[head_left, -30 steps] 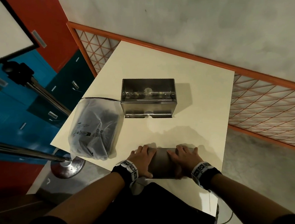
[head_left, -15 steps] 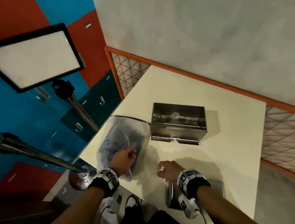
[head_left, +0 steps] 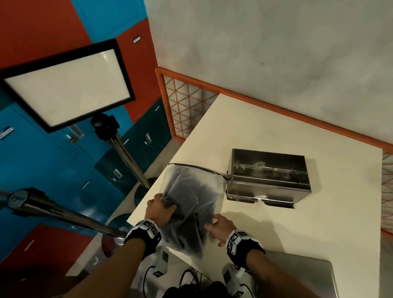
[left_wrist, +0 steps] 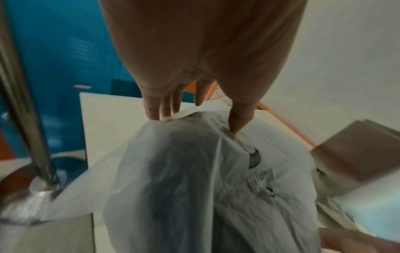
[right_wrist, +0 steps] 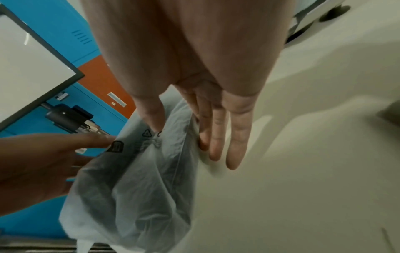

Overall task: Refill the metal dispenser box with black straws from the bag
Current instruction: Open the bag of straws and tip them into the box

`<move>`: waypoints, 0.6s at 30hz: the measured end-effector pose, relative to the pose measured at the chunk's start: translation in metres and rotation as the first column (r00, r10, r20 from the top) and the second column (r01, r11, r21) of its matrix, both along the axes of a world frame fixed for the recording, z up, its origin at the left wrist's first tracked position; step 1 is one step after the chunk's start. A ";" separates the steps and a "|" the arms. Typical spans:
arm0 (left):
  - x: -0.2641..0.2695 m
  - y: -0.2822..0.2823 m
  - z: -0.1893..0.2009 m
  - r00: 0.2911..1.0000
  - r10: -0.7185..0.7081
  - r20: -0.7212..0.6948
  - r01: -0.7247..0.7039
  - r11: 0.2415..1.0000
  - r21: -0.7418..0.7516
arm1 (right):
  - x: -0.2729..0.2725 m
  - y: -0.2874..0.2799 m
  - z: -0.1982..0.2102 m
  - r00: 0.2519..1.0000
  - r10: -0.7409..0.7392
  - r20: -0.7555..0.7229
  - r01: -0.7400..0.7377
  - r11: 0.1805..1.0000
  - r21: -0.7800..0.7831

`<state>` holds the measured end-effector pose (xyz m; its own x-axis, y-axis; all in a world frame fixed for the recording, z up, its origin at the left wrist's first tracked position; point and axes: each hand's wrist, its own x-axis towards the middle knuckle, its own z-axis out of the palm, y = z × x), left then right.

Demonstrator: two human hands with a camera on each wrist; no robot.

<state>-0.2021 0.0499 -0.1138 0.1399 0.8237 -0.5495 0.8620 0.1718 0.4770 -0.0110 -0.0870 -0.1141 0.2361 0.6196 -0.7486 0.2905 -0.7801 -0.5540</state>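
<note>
A translucent plastic bag (head_left: 192, 202) full of black straws lies at the left edge of the cream table (head_left: 313, 233). My left hand (head_left: 161, 207) grips the bag's left side; in the left wrist view the left hand (left_wrist: 194, 119) pinches the film between fingers and thumb. My right hand (head_left: 217, 225) holds the bag's right edge. In the right wrist view the right hand (right_wrist: 179, 137) has its thumb on the bag (right_wrist: 138, 179) and its fingers beside it. The metal dispenser box (head_left: 268, 178) stands open-topped just right of the bag.
A flat metal lid (head_left: 302, 279) lies at the table's front right. A light panel (head_left: 64, 86) on a stand and a steel pole (head_left: 56, 210) stand left of the table. An orange grid fence (head_left: 184, 105) lines the far edges.
Both hands left the metal lid at the front edge and moved left to the bag. The left hand took hold first, then the right reached its other side.
</note>
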 end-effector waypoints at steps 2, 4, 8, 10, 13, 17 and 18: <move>-0.003 0.004 -0.008 1.000 0.000 0.024 0.002 0.998 -0.065 | -0.003 0.005 0.000 1.000 0.003 0.011 -0.003 1.000 -0.003; -0.006 0.006 -0.010 0.999 -0.016 0.038 0.020 0.995 -0.102 | -0.006 0.010 0.001 1.000 -0.011 0.005 0.011 1.000 -0.009; -0.009 0.008 -0.009 0.997 -0.064 0.042 0.071 0.982 -0.175 | -0.014 0.021 0.001 0.999 -0.021 0.025 0.020 1.000 0.002; -0.010 0.008 -0.009 0.990 -0.129 0.054 0.137 0.971 -0.197 | -0.018 0.026 -0.001 0.999 -0.013 0.036 0.012 1.000 0.028; -0.017 0.009 -0.021 0.964 -0.236 0.122 0.259 0.935 -0.243 | -0.024 0.037 -0.002 0.998 0.002 0.061 -0.008 0.996 0.094; -0.018 -0.002 -0.005 0.917 -0.253 0.308 0.317 0.931 -0.180 | -0.026 0.046 -0.016 0.990 -0.127 -0.063 0.136 0.974 0.180; -0.020 -0.004 -0.005 0.908 -0.237 0.346 0.307 0.937 -0.165 | -0.026 0.047 -0.017 0.983 -0.163 -0.085 0.177 0.962 0.208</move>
<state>-0.2224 0.0463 -0.1191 0.5365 0.5982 -0.5952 0.6996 0.0792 0.7102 -0.0372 -0.0397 -0.1308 0.3063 0.7219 -0.6205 0.1211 -0.6761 -0.7268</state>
